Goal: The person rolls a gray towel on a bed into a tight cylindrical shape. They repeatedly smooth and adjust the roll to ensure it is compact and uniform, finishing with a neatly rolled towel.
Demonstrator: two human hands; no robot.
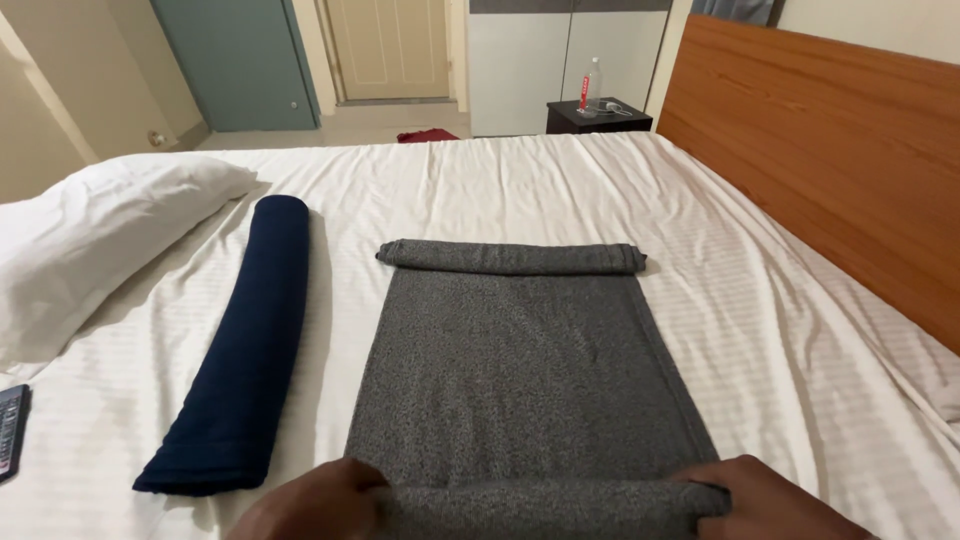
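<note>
Grey cloth lies flat mid-bed, just right of the navy roll. Far end already rolled into a tight tube; near end rolled too, under both hands. Left hand grips the near roll's left end, right hand its right end, fingers curled over the fabric. The flat stretch between the two rolled ends is not yet taken up; roughly a quarter rolled, I judge. Navy roll looks finished.

Count: two cloths, one grey, one navy. One pillow left of the navy roll. One phone at the bed's left edge. One bottle on the nightstand beyond.
</note>
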